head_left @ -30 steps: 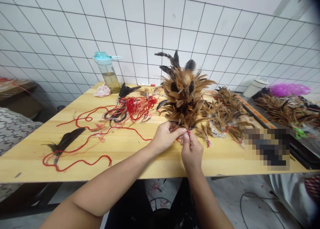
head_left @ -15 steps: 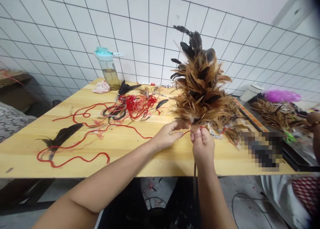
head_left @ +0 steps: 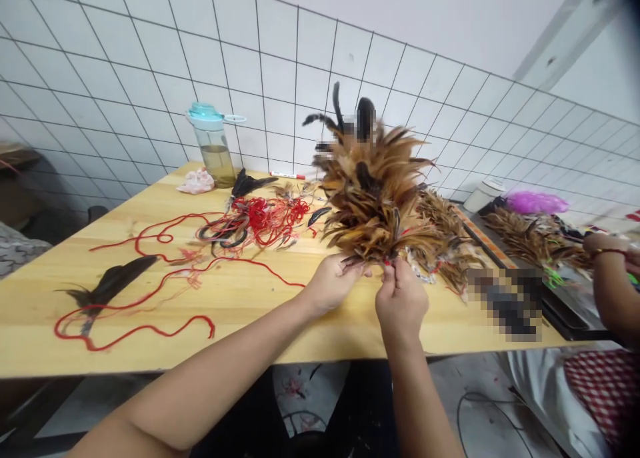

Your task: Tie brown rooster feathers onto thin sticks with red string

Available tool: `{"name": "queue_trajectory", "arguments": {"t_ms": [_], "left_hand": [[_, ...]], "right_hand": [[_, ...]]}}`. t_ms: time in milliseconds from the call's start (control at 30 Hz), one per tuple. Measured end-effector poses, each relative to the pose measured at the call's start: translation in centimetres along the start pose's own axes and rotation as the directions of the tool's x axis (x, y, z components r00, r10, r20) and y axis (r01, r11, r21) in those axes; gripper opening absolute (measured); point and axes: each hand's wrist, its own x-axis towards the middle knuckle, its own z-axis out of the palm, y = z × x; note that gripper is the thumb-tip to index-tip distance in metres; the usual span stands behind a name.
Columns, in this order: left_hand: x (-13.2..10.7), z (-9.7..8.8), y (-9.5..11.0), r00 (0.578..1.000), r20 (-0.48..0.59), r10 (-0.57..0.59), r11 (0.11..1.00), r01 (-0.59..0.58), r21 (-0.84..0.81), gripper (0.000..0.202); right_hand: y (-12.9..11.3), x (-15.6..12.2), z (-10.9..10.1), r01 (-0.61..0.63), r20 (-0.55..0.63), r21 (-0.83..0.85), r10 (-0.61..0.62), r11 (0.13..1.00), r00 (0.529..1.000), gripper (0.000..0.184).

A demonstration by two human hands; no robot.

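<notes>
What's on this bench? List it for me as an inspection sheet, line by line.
Surface: pale wooden table, with feathers and cord lying on it.
Job's things: brown feather bundle, held upright.
Clutter: black-handled scissors among red thread; dark feather; water bottle.
Grips: left hand at the bundle's base; right hand pinching it.
Cables: black wire on the floor; red cord on the table.
Surroundings: gridded white tile wall; co-worker's hand near loose feathers.
</notes>
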Motion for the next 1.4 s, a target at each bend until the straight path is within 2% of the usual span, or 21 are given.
{"name": "queue_trajectory", "arguments": {"t_ms": [133,233,333,467,700,933,1100,1167,1267,1400], "left_hand": [[-0.4,0.9,0.0,0.991,-0.056,-0.118,0.982,0.108,-0.155,0.022],[-0.6,1.3,-0.1,0.984,-0.053,-0.168,0.96,0.151,-0.237,0.029],[-0.7,1.5,-0.5,0.986,-0.028,-0.167,0.951,0.153,-0.269,0.038],[-0.6,1.7,-1.3,0.989,-0.073,-0.132,0.98,0.119,-0.159,0.039],[-0.2,1.7,-2.0,0.975,-0.221,0.015,1.0,-0.012,0.019,0.023],[0.4,0.9,-0.7,0.961,-0.276,-0.003,1.0,0.001,-0.008,0.023],[1.3,-0.9,-0.8,0.935,-0.35,-0.06,0.998,0.062,-0.003,0.035],[1.5,-1.3,-0.7,0.932,-0.348,-0.099,0.995,0.096,-0.028,0.038],[1.3,-1.1,-0.4,0.948,-0.283,-0.145,0.989,0.136,-0.05,0.04],[1.0,-0.7,-0.2,0.954,-0.276,-0.12,0.99,0.136,0.039,0.038]], "right_hand": [[0.1,-0.7,1.4,0.054,-0.101,-0.208,-0.077,0.977,0.992,0.025],[0.3,-0.9,2.1,0.092,-0.144,-0.257,-0.132,0.962,0.981,0.024],[0.5,-1.1,2.5,0.132,-0.179,-0.298,-0.191,0.945,0.965,0.023],[0.4,-1.2,3.1,0.155,-0.188,-0.337,-0.227,0.929,0.956,0.021],[-1.1,-1.5,4.2,0.117,-0.165,-0.239,-0.159,0.964,0.973,0.026],[-4.3,-1.1,4.8,-0.009,-0.124,-0.145,-0.009,0.989,0.992,0.035],[-6.7,-1.8,5.4,0.017,-0.024,-0.156,-0.021,0.988,0.999,0.035],[-6.8,-2.5,5.5,0.052,-0.001,-0.176,-0.053,0.983,0.999,0.035],[-6.2,-3.4,5.2,0.108,-0.006,-0.201,-0.112,0.974,0.994,0.034],[-5.4,-4.1,4.7,0.149,0.023,-0.223,-0.148,0.963,0.989,0.036]]}}
